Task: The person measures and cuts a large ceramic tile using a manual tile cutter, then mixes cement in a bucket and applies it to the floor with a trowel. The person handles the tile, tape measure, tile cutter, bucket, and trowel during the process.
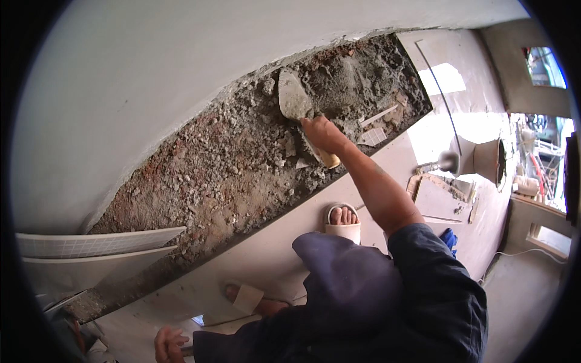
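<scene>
My right hand (324,134) is closed around a trowel, close to where its blade meets the handle. The broad trowel blade (293,98), coated in grey mortar, points away from me over the rubble bed, and the pale end of its handle (330,161) sticks out below my hand. Wet grey mortar (348,78) lies just right of the blade, against the wall. Low at the left, my left hand (170,345) hangs beside my sleeve, its fingers loosely bent and apart, with nothing seen in it. A broken tile piece (373,137) lies right of the trowel.
Rough rubble (200,175) fills the strip between the white wall (145,78) and the laid floor tiles (272,242). Loose tiles (100,243) lean at the left end. On the right are a bucket (489,162), a long thin rod (440,91) and a blue cloth-like item (449,240).
</scene>
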Motion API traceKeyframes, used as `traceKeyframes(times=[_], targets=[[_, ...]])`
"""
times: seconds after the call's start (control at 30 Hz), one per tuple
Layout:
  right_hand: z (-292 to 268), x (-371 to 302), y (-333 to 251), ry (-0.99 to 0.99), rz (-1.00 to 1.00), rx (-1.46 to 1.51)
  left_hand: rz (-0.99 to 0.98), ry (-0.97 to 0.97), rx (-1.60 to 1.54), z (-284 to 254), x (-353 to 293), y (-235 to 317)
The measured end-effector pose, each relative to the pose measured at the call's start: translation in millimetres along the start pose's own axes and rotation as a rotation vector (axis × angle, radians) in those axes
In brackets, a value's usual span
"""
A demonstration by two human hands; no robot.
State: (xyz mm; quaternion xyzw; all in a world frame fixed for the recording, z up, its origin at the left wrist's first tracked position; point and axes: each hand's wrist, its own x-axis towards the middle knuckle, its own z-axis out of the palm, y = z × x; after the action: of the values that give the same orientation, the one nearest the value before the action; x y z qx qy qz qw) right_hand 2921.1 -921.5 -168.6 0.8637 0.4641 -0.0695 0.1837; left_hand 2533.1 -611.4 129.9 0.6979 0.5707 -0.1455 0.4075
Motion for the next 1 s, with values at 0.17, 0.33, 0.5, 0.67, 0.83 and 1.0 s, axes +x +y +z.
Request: traceKeyframes(times=[0.17, 0.33, 0.5, 0.67, 0.83, 1.0], targets=[[-21, -21, -5, -0.349, 0.437, 0.633, 0.101, 0.003, -0.002, -4, -3, -1], [-5, -107, 37, -0.35, 0.511, 0.262, 0.0, 0.022, 0.006, -2, 1, -14], [45, -132, 104, -0.344, 0.916, 0.384, 0.292, -0.018, 0.048, -4, -4, -22], [49, -138, 92, -0.306, 1.023, 0.605, -0.037, 0.126, 0.075, 3, -20, -12], [63, -155, 125, -0.211, 1.036, 0.404, 0.073, 0.084, 0.135, 17, -16, 12], [104, -156, 180, -0.28, 1.238, 0.381, -0.006, 0.075, 0.094, 30, -5, 22]])
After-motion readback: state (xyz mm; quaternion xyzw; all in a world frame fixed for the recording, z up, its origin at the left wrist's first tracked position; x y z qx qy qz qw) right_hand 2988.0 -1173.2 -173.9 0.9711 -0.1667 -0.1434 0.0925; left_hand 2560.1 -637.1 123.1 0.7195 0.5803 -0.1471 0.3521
